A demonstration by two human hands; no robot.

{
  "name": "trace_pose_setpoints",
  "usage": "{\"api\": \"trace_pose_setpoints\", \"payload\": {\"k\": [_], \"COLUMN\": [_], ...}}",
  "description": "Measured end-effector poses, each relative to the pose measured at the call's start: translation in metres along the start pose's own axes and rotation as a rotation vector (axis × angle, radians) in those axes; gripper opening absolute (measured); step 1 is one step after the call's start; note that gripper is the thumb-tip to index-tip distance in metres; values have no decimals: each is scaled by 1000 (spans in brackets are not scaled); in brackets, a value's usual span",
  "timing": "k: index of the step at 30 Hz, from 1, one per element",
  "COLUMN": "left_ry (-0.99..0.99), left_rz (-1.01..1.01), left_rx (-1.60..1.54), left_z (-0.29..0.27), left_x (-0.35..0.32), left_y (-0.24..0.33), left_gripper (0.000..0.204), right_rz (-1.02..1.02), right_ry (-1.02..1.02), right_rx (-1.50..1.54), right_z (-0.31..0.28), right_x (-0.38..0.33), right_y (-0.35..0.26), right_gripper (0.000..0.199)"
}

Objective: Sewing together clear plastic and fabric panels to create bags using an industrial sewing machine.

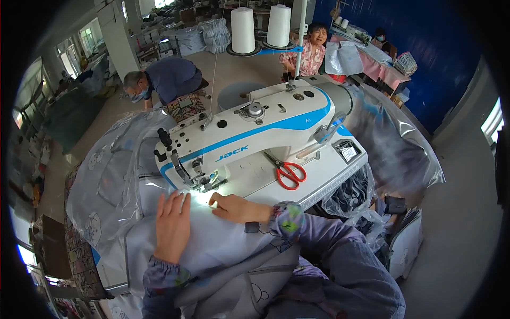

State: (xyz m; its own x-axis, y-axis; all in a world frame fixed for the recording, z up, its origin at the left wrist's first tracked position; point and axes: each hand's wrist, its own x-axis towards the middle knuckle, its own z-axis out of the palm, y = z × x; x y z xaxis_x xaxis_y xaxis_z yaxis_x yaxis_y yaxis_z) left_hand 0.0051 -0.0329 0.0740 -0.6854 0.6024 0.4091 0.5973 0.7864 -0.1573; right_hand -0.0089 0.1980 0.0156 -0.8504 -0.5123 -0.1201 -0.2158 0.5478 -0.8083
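Note:
A white and blue sewing machine [276,133] stands in front of me, and a bright lamp lights its presser foot [208,184]. Pale grey sheet material [212,244] runs from my lap up to the needle area. My left hand [172,228] lies flat on it with fingers stretched, left of the foot. Just right of the foot, my right hand [241,208] rests on the sheet with fingers curled in, seemingly gripping it; its fingertips are partly hidden. The needle point cannot be made out. A small dark tab [252,227] lies on the sheet beside my right wrist.
Red-handled scissors [289,173] lie on the machine bed. Two white thread cones [243,31] stand above. Clear plastic-covered grey pieces [101,181] spread leftward. A bag of dark strips [348,194] hangs at the right. One person [170,80] bends over at left; another [313,50] is behind.

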Motion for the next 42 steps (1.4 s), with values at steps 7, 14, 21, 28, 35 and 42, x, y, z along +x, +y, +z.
{"api": "trace_pose_setpoints", "payload": {"k": [7,14,21,28,35,42], "left_ry": [-245,-120,-173,-213,-131,-98], "left_rz": [8,-92,-134,-104,-80,-65], "left_rx": [-156,-389,-369,-454,-435,-375], "left_z": [36,32,33,43,41,48], "left_x": [1,2,-5,-12,-12,-7], "left_y": [-21,-21,-14,-19,-8,-5], "left_gripper": [27,32,32,26,27,21], "right_rz": [-106,-121,-110,-216,-210,-183], "right_ry": [241,259,197,243,282,329], "right_rx": [-36,-342,-536,-552,-629,-737], "right_z": [27,35,32,37,24,35], "right_x": [-7,-6,8,-1,-12,-9], "right_y": [9,-2,1,0,0,-4], "right_gripper": [30,31,33,32,34,45]}}
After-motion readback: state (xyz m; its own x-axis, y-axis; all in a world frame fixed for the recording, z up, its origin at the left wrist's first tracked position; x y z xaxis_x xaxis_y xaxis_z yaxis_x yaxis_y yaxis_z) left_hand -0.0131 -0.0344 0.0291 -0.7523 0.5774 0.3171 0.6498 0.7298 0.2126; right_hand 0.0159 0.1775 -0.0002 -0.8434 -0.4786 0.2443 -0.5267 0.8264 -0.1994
